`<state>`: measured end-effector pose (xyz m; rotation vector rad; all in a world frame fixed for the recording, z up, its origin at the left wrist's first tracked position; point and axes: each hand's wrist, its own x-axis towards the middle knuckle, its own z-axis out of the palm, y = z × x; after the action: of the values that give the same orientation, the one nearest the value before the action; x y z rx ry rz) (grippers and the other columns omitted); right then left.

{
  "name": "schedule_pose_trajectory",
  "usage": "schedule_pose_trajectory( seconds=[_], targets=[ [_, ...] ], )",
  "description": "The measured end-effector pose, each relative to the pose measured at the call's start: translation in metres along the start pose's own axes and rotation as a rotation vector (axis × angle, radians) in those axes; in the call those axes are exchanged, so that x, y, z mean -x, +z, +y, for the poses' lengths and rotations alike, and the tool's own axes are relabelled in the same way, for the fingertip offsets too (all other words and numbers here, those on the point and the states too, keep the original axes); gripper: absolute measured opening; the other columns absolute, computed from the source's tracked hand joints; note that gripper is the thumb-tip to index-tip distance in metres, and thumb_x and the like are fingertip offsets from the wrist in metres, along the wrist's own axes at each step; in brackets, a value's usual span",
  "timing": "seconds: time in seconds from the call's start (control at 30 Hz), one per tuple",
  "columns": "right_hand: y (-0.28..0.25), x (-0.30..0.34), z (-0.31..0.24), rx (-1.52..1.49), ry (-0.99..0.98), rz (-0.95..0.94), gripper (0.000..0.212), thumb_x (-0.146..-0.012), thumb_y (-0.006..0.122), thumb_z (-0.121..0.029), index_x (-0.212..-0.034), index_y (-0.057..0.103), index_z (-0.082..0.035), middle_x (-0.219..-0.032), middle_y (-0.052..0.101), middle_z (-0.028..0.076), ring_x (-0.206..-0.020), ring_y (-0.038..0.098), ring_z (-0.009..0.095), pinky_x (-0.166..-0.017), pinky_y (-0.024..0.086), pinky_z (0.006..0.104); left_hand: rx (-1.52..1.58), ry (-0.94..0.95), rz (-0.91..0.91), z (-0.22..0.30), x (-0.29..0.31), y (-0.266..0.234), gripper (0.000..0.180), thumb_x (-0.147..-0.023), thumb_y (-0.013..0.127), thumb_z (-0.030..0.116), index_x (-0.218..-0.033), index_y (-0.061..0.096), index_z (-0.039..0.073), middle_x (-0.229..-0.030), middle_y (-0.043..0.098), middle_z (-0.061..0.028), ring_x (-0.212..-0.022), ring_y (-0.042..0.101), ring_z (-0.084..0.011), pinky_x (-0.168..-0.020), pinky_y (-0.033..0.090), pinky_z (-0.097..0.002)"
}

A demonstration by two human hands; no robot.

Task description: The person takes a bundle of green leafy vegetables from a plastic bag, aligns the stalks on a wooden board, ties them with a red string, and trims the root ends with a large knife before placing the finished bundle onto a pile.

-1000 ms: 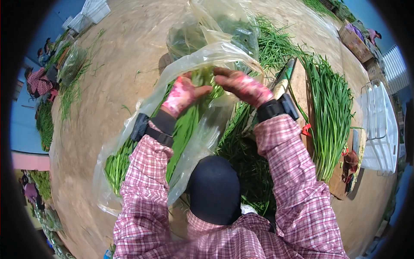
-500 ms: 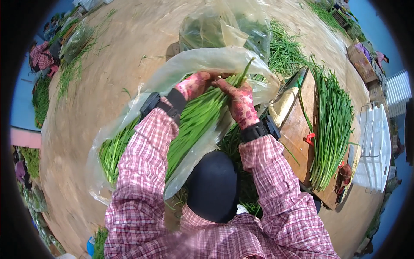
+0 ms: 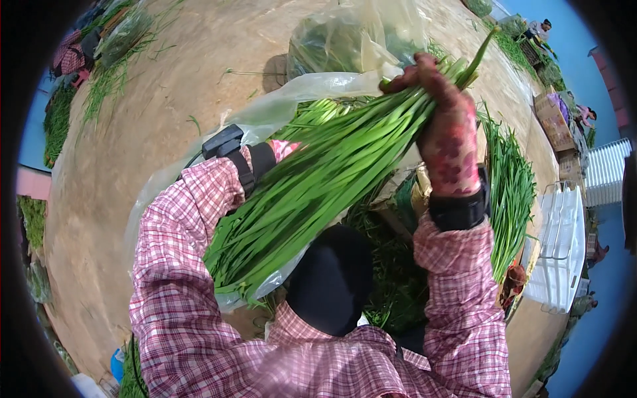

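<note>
My right hand, in a pink spotted glove with dirty fingertips, is closed round the stem end of a large bunch of garlic chives. The bunch is lifted at that end, its leaves trailing down to the lower left across my left forearm. Only a pink patch of my left hand shows; the bunch hides its fingers, so its grip is unclear. Beneath and behind lies an opened clear plastic bag, with more chives inside near its mouth.
Beyond stands a second plastic bag filled with greens. On my right lie another pile of chives and a white wire-handled crate. Cardboard boxes and people sit farther off at the right. Loose greens litter the floor at left.
My right hand has moved up and right, lifting the bunch's stem end out of the plastic bag. My left hand has dropped down and left, behind the leaves. The hands are now apart.
</note>
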<state>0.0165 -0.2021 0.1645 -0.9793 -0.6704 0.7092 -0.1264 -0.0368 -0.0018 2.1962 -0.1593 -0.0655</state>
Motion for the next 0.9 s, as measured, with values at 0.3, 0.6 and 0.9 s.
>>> schedule_pose_trajectory(
  seconds=[0.3,0.6,0.9],
  targets=[
    [-0.078,-0.061,-0.193,0.216,-0.258,0.08,0.021,-0.089,0.059,-0.02,-0.093,0.061,0.001,-0.09,0.064,0.013,-0.088,0.062,0.028,-0.086,0.049,0.0386,-0.376,0.236,0.075,-0.022,0.019,0.032,0.033,-0.089,0.058,0.019,-0.121,0.058,0.01,-0.109,0.064,-0.008,-0.098,0.06,-0.0167,-0.087,0.048,-0.0319],
    [-0.083,-0.001,-0.265,0.539,-0.849,0.558,0.023,-0.09,0.059,-0.021,-0.093,0.061,0.002,-0.089,0.067,0.01,-0.081,0.062,0.019,-0.078,0.049,0.0283,-0.367,-0.273,0.066,0.091,0.082,-0.058,0.026,-0.084,0.06,0.019,-0.105,0.067,0.006,-0.097,0.067,-0.0144,-0.087,0.064,-0.0192,-0.08,0.049,-0.0334],
    [-0.024,0.16,-0.177,0.405,-0.662,-0.425,0.04,-0.088,0.054,-0.042,-0.095,0.059,-0.003,-0.092,0.06,0.012,-0.091,0.057,0.027,-0.088,0.044,0.0399,1.72,0.225,-0.215,0.261,0.024,0.112,0.09,-0.081,0.043,0.072,-0.141,0.031,0.007,-0.14,0.038,-0.0218,-0.127,0.04,-0.0372,-0.107,0.03,-0.0516]
  ],
)
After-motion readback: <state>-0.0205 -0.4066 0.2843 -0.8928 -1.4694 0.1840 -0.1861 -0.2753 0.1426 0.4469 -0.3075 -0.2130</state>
